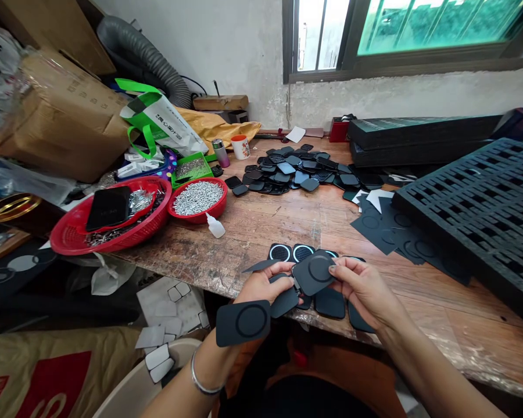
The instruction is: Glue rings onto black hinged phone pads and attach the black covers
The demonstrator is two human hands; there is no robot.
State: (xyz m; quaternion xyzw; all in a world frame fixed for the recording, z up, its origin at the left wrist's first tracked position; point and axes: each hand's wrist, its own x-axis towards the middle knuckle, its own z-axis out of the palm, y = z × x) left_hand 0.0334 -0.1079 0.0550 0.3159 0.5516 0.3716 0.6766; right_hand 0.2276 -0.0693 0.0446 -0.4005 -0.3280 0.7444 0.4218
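My left hand [270, 284] is closed around the lower half of a black hinged, rounded-square piece [284, 303], with a small metal hinge at its middle. My right hand [364, 284] pinches the right edge of the upper panel [314, 276], which bears a dark ring. A black ring-marked sheet [243, 323] lies across my left wrist and thumb base, and another thin dark sheet [260, 266] sticks out beside my left fingers. Behind and under my hands, several black rounded pieces [330, 303] lie in rows at the table edge; some show a white ring [280, 252].
A heap of black plates [287, 168] lies at the table's back. Ring-marked dark sheets [370, 223] and a slotted black foam tray [470, 209] are on the right. Left stand a red bowl of metal pins [199, 199], a red basket [65, 232] and a small white bottle [215, 226].
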